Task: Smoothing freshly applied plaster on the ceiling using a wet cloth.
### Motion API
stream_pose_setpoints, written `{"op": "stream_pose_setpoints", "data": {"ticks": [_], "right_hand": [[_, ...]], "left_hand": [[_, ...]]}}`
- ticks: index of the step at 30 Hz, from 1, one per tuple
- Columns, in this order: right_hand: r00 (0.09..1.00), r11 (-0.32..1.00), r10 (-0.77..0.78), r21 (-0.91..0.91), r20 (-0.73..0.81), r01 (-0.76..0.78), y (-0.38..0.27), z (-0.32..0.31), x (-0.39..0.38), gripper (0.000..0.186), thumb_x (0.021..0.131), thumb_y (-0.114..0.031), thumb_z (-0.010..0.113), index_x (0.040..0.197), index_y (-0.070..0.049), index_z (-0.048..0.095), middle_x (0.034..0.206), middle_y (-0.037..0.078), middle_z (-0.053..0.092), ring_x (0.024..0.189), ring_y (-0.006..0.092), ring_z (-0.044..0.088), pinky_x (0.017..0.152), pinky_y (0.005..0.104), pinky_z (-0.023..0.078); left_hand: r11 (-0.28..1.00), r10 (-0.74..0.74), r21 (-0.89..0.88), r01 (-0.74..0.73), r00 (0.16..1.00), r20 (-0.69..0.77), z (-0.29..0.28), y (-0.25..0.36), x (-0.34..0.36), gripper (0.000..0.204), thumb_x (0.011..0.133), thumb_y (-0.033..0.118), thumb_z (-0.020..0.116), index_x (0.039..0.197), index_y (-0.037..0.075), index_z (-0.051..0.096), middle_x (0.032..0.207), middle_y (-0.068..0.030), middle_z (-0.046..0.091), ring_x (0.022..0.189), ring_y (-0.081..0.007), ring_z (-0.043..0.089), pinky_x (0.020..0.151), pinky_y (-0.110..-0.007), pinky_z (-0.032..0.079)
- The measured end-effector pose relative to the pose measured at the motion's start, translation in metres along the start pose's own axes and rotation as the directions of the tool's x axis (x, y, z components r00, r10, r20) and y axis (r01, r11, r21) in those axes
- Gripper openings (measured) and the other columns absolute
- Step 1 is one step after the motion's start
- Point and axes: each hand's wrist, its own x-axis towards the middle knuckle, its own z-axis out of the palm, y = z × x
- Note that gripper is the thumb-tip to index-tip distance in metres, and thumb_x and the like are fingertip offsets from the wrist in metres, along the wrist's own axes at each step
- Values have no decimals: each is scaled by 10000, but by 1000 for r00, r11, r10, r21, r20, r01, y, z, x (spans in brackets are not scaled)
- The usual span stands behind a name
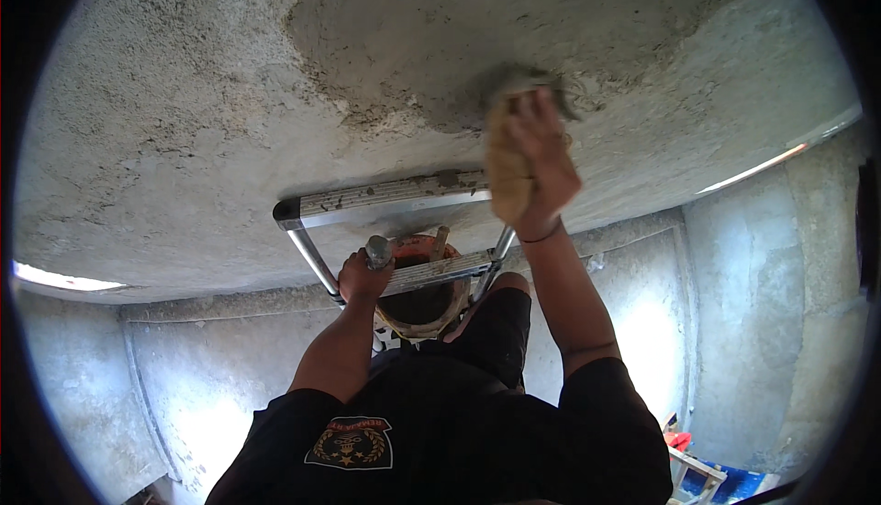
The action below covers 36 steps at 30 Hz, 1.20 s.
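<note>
On the left, the left hand (360, 280) has its fingers curled around a grey, round-ended object (378, 250), seemingly a tool handle, close beside a silver metal ladder with black corner caps (395, 200). A round, orange-red bucket of dark grey mix (410, 248) shows partly behind a step, probably for easy reach. Further right, an oblong tan block (509, 170) meets the dark, damp patch (514, 9) of rough grey wall (184, 138); the right hand (551, 163) clasps it, likely for pressing, its finger spacing too blurred to tell.
</note>
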Motion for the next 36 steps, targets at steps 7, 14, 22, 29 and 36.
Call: {"op": "stream_pose_setpoints", "data": {"ticks": [7, 14, 22, 29, 36], "right_hand": [[912, 877, -315, -448, -263, 173, 6, -13, 68, 460, 952, -443, 649, 1193, -56, 710, 1321, 162, 644, 1195, 319, 647, 902, 352, 599], [937, 984, -170, -7, 307, 181, -27, -2, 2, 328, 872, -139, 644, 1183, -64, 714, 1321, 151, 658, 1349, 331, 535, 1141, 474, 390], [938, 888, -291, -419, -186, 192, -11, 2, 67, 284, 952, -233, 661, 1163, -54, 729, 1295, 163, 665, 1222, 300, 633, 882, 291, 595], [966, 982, -188, -3, 176, 191, -32, 1, 30, 264, 973, -160, 605, 1146, 7, 714, 1306, 206, 642, 1297, 324, 567, 1068, 392, 505], [920, 918, -347, -269, -184, 292, -10, 7, 67, 268, 987, -121, 580, 1173, 44, 682, 1282, 198, 661, 1342, 340, 519, 1065, 448, 506]], "left_hand": [[999, 40, 7, -40, 997, -62, 9, -8, 1, 575, 704, 573, 766, 1071, 136, 692, 1063, -115, 709, 1041, -321, 679, 889, -469, 554], [999, 26, 26, -24, 997, -70, 6, -8, -1, 571, 705, 569, 768, 1063, 130, 689, 1071, -122, 707, 1027, -325, 683, 877, -475, 557], [998, 61, -2, -61, 996, -67, 7, -7, 1, 560, 704, 559, 768, 1056, 130, 689, 1062, -120, 708, 1025, -328, 682, 885, -475, 554], [999, 41, -1, -41, 998, -56, 9, -13, -1, 572, 706, 565, 765, 1076, 135, 688, 1093, -118, 700, 1060, -324, 673, 905, -464, 551], [1000, 3, 4, -3, 1000, 4, 3, -5, 3, 571, 708, 556, 769, 1086, 136, 686, 1118, -116, 694, 1079, -322, 668, 911, -464, 550]]}}
